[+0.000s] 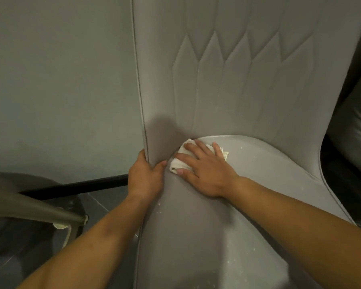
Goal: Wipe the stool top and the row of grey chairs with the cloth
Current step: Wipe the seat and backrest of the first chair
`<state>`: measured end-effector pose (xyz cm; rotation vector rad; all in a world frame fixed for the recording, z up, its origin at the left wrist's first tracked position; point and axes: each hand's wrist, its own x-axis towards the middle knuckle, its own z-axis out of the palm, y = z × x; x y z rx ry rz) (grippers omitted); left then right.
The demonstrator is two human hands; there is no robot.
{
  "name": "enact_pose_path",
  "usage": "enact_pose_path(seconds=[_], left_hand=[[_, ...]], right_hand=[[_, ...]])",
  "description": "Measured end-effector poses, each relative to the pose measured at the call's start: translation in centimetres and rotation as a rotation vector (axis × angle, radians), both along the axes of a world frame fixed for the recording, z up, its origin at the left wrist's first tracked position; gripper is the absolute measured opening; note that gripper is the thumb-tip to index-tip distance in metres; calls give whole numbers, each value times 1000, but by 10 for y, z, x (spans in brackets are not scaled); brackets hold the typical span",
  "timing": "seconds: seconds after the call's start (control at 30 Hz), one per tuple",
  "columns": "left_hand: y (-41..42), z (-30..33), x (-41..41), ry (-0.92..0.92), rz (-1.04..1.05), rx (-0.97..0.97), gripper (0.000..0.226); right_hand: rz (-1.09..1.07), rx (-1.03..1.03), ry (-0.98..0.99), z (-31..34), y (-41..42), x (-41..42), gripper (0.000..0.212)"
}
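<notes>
A grey padded chair (pixel 248 97) fills the view, its tall stitched back upright and its seat (pixel 206 236) reaching toward me. A folded cream cloth (pixel 180 161) lies on the seat's rear left corner, where seat and back meet. My right hand (pixel 204 170) presses flat on the cloth, fingers spread over it. My left hand (pixel 146 176) grips the left edge of the chair back, thumb on the front face. White specks dot the seat.
A grey wall (pixel 61 80) stands left of the chair, with a black skirting strip (pixel 75 187) at its foot. A stool's metal legs (pixel 35 209) cross the lower left over dark floor tiles. Another grey chair (pixel 356 122) sits at the right.
</notes>
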<state>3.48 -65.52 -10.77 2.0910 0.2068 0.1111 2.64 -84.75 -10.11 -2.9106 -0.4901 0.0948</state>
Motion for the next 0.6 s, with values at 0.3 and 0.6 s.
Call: enact_pose_path(seconds=[0.3, 0.6], left_hand=[[1, -3, 2, -18, -16, 11, 30], [6, -5, 0, -69, -93, 29, 38]], right_hand=[[-355, -60, -21, -2, -73, 17, 59], [-295, 88, -93, -5, 38, -9, 61]])
